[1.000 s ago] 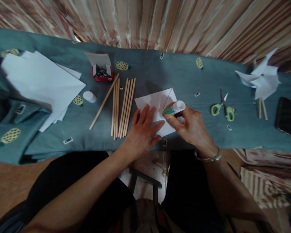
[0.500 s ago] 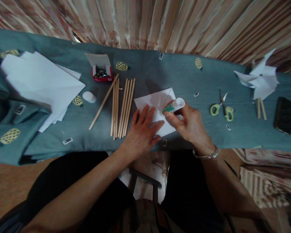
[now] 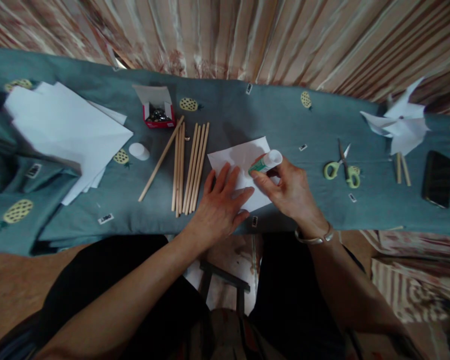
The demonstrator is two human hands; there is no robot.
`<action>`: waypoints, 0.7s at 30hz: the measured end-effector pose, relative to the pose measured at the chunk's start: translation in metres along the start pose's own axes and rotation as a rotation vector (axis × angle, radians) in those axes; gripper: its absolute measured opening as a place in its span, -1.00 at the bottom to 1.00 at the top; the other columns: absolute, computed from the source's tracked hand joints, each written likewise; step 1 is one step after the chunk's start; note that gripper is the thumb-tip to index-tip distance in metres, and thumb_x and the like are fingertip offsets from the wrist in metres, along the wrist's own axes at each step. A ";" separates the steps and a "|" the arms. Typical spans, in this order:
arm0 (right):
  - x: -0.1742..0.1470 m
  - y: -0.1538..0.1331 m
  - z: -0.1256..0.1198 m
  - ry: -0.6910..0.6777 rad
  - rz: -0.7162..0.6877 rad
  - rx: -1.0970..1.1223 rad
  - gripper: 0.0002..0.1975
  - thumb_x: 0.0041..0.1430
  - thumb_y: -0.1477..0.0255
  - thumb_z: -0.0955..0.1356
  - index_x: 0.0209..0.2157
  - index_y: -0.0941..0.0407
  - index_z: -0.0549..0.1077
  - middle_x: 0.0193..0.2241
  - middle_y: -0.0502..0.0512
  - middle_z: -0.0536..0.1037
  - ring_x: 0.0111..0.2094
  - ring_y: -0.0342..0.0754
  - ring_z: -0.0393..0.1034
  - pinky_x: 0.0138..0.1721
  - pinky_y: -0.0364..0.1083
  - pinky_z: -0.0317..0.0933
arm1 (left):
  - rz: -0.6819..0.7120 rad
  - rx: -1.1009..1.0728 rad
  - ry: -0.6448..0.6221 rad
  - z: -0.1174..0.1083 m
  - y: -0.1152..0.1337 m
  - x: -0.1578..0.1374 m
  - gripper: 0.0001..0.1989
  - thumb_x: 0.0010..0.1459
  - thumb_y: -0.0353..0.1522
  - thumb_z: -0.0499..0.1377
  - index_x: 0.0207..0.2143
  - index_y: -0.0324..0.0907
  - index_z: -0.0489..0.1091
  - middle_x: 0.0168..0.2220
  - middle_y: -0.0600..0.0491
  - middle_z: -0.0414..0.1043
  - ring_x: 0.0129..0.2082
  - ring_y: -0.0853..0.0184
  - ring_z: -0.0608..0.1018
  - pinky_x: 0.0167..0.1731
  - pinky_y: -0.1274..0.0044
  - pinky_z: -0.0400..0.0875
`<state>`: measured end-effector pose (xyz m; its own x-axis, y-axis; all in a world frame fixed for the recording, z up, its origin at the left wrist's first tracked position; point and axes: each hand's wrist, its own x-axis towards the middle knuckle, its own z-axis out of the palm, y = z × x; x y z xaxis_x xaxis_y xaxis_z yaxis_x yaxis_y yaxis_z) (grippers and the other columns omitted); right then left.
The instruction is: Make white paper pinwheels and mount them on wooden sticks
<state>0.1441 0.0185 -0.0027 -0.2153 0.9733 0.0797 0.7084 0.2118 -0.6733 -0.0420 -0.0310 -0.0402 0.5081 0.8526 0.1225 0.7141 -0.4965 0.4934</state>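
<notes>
At far left of the frame, a paper stack [image 3: 67,130] lies on the cloth-covered worktop [image 3: 315,125]. To its right, near the stack's corner, is a white cap [image 3: 139,151]. At upper left of centre is a red box [image 3: 159,116], lid raised, shiny pieces inside. Below and right of it, the sticks [image 3: 197,170] lie in two groups, one stick slanted.

At centre, the left hand [image 3: 221,202] is flat, fingers spread apart, fingertips resting on the left and lower parts of the sheet [image 3: 230,151]. The sheet lies on the worktop beneath both hands. The glue stick [image 3: 268,160] is tilted over the sheet, clamped between the thumb and fingers of the right hand [image 3: 290,187]; its white end projects above the grip, toward upper right. Its lower tip is hidden; contact with the sheet cannot be confirmed.

Right of centre lie the scissors [image 3: 344,161], blades parted. At far right are a paper pinwheel [image 3: 404,131] and, below it, a phone [image 3: 438,179].
</notes>
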 end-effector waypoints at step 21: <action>0.014 0.025 -0.026 0.061 0.223 0.875 -0.64 0.27 0.06 0.25 -0.32 0.02 0.49 -0.37 0.06 0.62 -0.35 -0.02 0.55 -0.24 0.06 0.48 | 0.048 0.036 0.150 -0.036 -0.016 -0.004 -0.49 0.33 -0.12 0.04 0.24 -0.12 0.24 0.33 -0.20 0.17 0.36 0.01 0.16 0.30 0.08 0.01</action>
<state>0.1762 0.0393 0.0008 -0.0810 0.9920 -0.0972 -0.0406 -0.1007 -0.9941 -0.0727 -0.0202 -0.0178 0.4663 0.8411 0.2741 0.7087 -0.5406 0.4533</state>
